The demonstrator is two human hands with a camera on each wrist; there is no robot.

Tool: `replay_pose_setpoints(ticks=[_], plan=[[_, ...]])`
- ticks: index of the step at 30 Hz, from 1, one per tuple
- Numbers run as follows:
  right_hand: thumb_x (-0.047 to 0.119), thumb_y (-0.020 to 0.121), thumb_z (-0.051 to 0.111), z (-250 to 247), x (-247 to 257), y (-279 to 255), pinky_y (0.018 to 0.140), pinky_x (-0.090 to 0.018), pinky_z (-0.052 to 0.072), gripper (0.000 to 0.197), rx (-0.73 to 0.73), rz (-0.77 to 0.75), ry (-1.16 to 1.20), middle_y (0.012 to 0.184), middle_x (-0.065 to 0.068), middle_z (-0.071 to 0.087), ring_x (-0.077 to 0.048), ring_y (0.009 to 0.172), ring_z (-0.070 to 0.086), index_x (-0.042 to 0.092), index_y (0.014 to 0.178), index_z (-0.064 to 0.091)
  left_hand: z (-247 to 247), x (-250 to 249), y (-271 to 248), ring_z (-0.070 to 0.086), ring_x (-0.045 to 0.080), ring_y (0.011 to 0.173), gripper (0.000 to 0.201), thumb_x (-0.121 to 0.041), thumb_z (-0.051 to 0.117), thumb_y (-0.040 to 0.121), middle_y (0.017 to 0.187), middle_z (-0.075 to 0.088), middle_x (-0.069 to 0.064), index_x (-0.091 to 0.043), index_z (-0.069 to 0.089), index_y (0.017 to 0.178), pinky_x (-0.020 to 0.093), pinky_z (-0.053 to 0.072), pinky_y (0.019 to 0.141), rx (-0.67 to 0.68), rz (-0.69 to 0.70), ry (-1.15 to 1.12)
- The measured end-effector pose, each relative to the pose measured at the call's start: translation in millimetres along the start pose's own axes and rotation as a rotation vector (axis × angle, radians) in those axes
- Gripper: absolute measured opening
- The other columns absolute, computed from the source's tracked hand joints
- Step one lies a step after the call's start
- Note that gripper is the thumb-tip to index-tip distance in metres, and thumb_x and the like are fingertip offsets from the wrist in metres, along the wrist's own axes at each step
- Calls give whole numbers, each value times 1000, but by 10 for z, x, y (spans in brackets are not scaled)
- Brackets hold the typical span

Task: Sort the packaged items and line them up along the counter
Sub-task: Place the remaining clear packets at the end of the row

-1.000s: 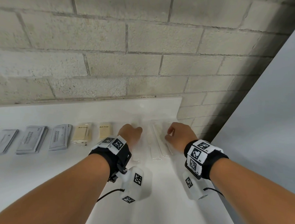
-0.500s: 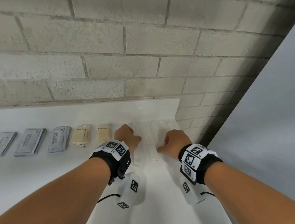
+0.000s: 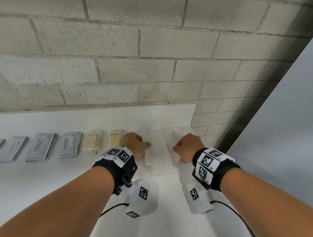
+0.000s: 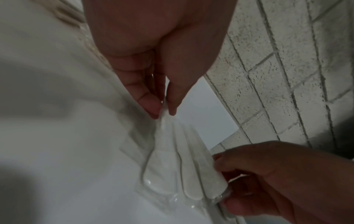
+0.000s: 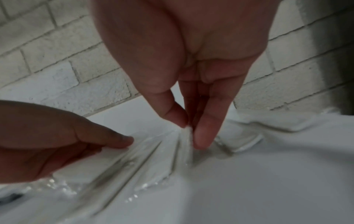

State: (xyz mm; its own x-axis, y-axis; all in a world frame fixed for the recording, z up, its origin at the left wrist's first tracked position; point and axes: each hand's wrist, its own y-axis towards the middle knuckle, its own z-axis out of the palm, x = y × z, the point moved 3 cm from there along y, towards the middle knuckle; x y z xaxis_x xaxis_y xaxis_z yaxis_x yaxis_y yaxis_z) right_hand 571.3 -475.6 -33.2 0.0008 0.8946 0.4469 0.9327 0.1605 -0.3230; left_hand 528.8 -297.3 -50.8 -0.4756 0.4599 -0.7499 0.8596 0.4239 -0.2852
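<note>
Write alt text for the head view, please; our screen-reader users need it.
Both hands, left hand and right hand, pinch clear-wrapped white combs on a white counter. Left of them lie soap packets and grey sachets in a row.

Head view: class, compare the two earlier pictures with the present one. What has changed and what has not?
Little changed. Both hands, left hand and right hand, have kept pinching the clear-wrapped combs at the counter's right end, drawing slightly closer together. The soap bars and grey packets stayed lined up to the left.
</note>
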Motion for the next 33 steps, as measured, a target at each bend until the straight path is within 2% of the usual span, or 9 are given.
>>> replay_pose_setpoints(ticks=[4, 7, 12, 14, 18, 21, 23, 29, 33], plan=[[10, 83, 53, 20, -57, 8, 74, -32, 58, 17, -18, 35, -57, 93, -17, 72, -31, 86, 71, -1, 86, 66, -126, 33, 8, 62, 18, 57, 23, -23, 75, 80, 64, 62, 0, -12, 61, 94, 32, 56, 76, -51, -10, -157], [13, 83, 60, -26, -67, -32, 73, -26, 52, 22, -48, 18, -129, 103, -9, 70, -25, 94, 67, 4, 102, 68, -202, 75, -22, 63, 17, 56, 29, -20, 77, 78, 68, 62, 1, -9, 60, 100, 34, 60, 77, -59, -24, -203], [22, 88, 59, -8, 119, -170, 81, -21, 40, 23, -54, -239, -107, 113, -1, 61, -17, 100, 56, 16, 110, 63, -122, 141, -143, 68, 21, 61, 40, -21, 79, 77, 89, 66, 8, -13, 49, 102, 32, 59, 65, 44, -28, -41], [27, 87, 61, 62, 211, -248, 85, -22, 40, 28, 18, -354, -131, 113, 0, 56, -13, 97, 51, 20, 114, 63, -108, 113, -158, 70, 24, 69, 41, -28, 79, 76, 97, 66, 9, -13, 50, 101, 32, 58, 66, 38, 22, 99], [34, 88, 59, 281, 268, -346, 101, -36, 41, 37, 128, -442, -304, 126, -2, 48, -20, 119, 43, 26, 125, 60, -152, 38, -182, 63, 24, 95, 47, -42, 72, 79, 106, 61, 4, -11, 52, 109, 29, 47, 72, 7, 135, 413], [34, 92, 54, 374, 252, -351, 102, -39, 41, 40, 117, -459, -310, 131, -2, 46, -22, 124, 41, 25, 130, 57, -174, 27, -190, 58, 19, 95, 25, -36, 69, 83, 103, 59, 1, -18, 58, 96, 28, 46, 79, -6, 254, 388], [34, 93, 52, 397, 257, -323, 103, -39, 41, 40, 104, -456, -311, 133, -2, 45, -22, 125, 40, 25, 132, 55, -166, 54, -189, 59, 19, 105, 19, -29, 66, 86, 109, 61, 1, -18, 67, 100, 27, 47, 88, 32, 305, 418], [29, 96, 46, 426, 358, -245, 104, -38, 39, 42, 83, -462, -316, 137, 0, 44, -23, 129, 36, 23, 137, 50, -182, 96, -151, 53, 20, 123, 31, -21, 48, 97, 132, 55, 2, -15, 63, 124, 25, 42, 99, 37, 307, 490], [25, 94, 48, 439, 371, -232, 107, -33, 36, 42, 56, -487, -295, 146, 6, 40, -21, 132, 32, 22, 136, 51, -175, 111, -102, 52, 21, 125, 33, -20, 48, 97, 135, 52, 2, -14, 60, 127, 24, 42, 98, 54, 270, 503]])
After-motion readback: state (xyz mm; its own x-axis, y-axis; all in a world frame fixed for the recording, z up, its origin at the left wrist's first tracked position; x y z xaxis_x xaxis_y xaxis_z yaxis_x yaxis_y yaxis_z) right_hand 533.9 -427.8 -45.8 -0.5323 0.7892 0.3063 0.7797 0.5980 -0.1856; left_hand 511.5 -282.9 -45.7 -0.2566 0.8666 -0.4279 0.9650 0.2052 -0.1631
